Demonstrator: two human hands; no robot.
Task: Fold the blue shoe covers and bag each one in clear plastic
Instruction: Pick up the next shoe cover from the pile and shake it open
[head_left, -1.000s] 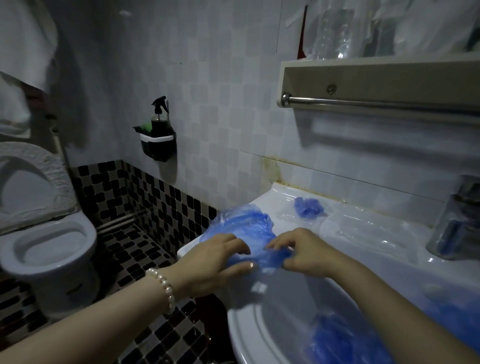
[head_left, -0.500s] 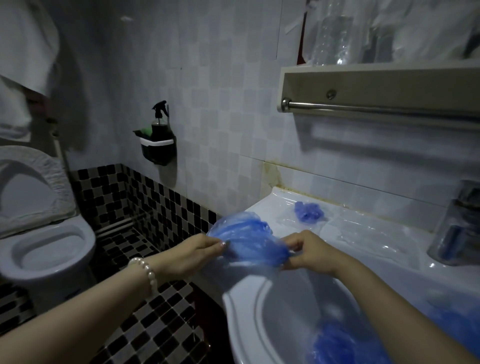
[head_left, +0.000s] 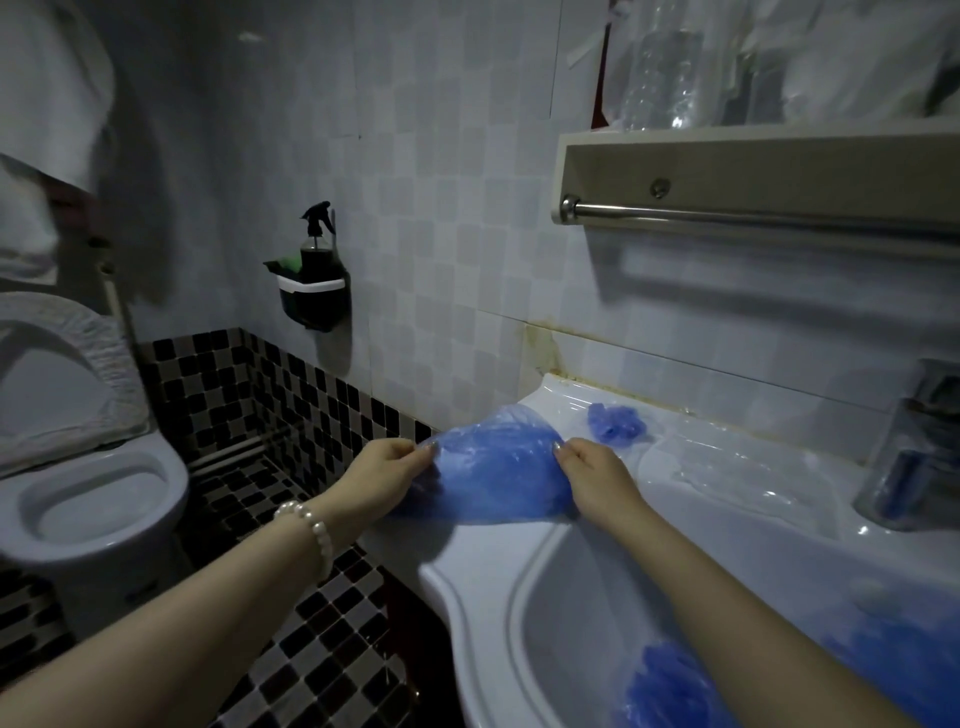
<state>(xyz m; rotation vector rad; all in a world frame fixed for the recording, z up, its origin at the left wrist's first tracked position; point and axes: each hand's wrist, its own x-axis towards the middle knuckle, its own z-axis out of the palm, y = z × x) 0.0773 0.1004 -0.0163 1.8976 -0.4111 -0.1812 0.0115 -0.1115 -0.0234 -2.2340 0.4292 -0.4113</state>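
Shoe cover (head_left: 498, 467) stretched wider between hands

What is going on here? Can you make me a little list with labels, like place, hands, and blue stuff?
place: bathroom, at a white sink
left hand: pinches the left edge of the blue shoe cover
right hand: pinches its right edge
shoe cover: stretched out between both hands, over the sink's left rim
other blue stuff: bunched shoe cover by the wall; more blue covers in the basin
clear plastic: lying flat on the sink top
also there: toilet, spray bottle in a wall holder
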